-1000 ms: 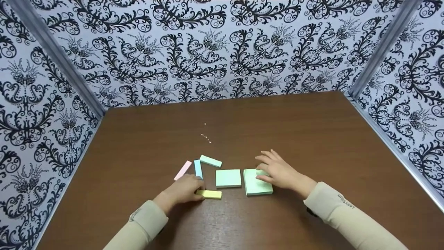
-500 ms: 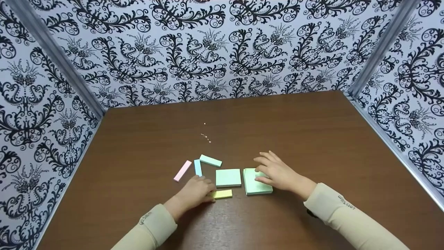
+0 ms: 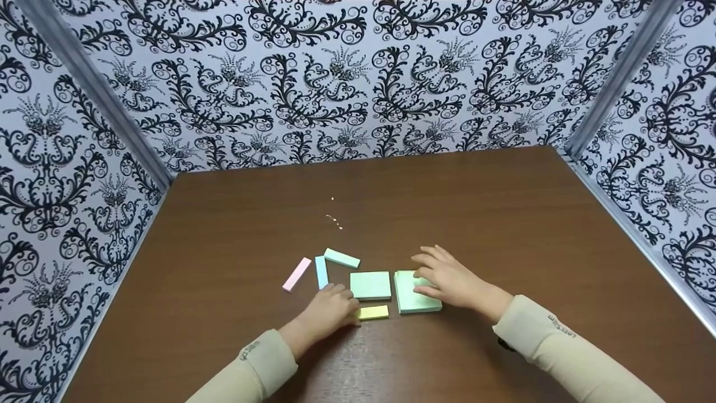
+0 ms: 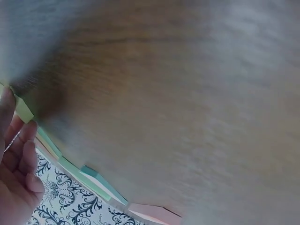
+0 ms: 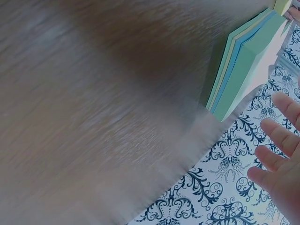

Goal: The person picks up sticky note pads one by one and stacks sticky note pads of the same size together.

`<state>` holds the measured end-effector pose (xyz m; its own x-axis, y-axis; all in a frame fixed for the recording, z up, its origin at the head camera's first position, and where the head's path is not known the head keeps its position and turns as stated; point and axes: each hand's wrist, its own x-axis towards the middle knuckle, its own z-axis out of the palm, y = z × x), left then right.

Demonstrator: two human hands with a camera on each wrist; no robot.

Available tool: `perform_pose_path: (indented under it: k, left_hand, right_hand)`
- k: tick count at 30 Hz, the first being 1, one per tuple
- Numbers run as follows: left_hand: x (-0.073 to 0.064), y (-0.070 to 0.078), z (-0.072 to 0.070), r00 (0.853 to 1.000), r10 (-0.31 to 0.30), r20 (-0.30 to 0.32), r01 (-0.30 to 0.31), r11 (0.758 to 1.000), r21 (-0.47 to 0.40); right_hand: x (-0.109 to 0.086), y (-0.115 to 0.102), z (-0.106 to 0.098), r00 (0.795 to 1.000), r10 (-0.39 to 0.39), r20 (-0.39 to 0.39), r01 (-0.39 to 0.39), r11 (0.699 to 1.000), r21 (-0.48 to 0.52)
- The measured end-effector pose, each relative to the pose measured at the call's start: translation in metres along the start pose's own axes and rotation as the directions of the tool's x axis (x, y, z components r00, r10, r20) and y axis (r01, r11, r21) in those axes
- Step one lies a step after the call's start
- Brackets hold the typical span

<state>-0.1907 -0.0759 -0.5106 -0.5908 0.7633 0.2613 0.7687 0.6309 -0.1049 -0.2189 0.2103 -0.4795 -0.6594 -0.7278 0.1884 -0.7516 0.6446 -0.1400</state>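
Observation:
My left hand (image 3: 329,310) pinches the left end of a narrow yellow sticky-note pad (image 3: 373,312) lying just in front of a green rectangular sticky-note pad (image 3: 370,285). In the left wrist view, the thumb and fingers hold the yellow pad (image 4: 23,110) by its end. My right hand (image 3: 447,280) hovers over a larger square stack of sticky notes (image 3: 414,296), fingers spread and loosely bent. From the right wrist, that stack (image 5: 243,65) shows green, yellow and blue layers, and the fingers are apart from it.
Narrow pink (image 3: 297,274), blue (image 3: 321,272) and mint-green (image 3: 342,257) sticky-note pads lie to the left and behind on the brown table (image 3: 475,207). Small white specks (image 3: 334,221) dot the surface farther back. Patterned walls (image 3: 358,84) enclose the table.
My left hand has slid the narrow yellow pad to the right, from left of the green rectangular pad to directly in front of it. The right hand has stayed nearly still.

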Motion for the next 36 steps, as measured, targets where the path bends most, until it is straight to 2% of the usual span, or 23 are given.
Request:
perform_pose_path:
  k: [7, 15, 23, 29, 31, 36]
  left_hand:
    - [0.004, 0.001, 0.001, 1.0, -0.024, -0.008, 0.023, 0.999, -0.037]
    - [0.006, 0.003, -0.002, 0.998, -0.049, 0.029, 0.05, 0.998, -0.049]
    - [0.004, 0.005, -0.001, 0.998, -0.053, -0.014, 0.052, 0.998, -0.043]
    - [-0.002, -0.003, -0.002, 0.995, -0.035, -0.098, 0.031, 0.999, -0.036]
    - [-0.005, -0.008, -0.004, 0.995, -0.052, -0.082, 0.048, 0.998, -0.046]
    - [-0.01, -0.013, -0.007, 0.994, -0.095, 0.062, 0.099, 0.993, -0.065]
  right_hand:
    - [-0.001, 0.001, -0.001, 1.0, 0.007, 0.006, -0.007, 1.0, 0.006]
    - [-0.003, 0.003, -0.002, 1.0, 0.005, -0.009, -0.005, 1.0, 0.011]
    - [-0.004, 0.003, -0.003, 1.0, 0.024, 0.001, -0.024, 1.0, 0.01]
    - [-0.007, 0.007, -0.004, 1.0, 0.013, -0.017, -0.013, 1.0, 0.018]
    - [-0.009, 0.009, -0.005, 0.999, 0.013, -0.031, -0.013, 1.0, 0.022]
    - [-0.012, 0.012, -0.007, 0.999, 0.024, -0.041, -0.024, 1.0, 0.013]
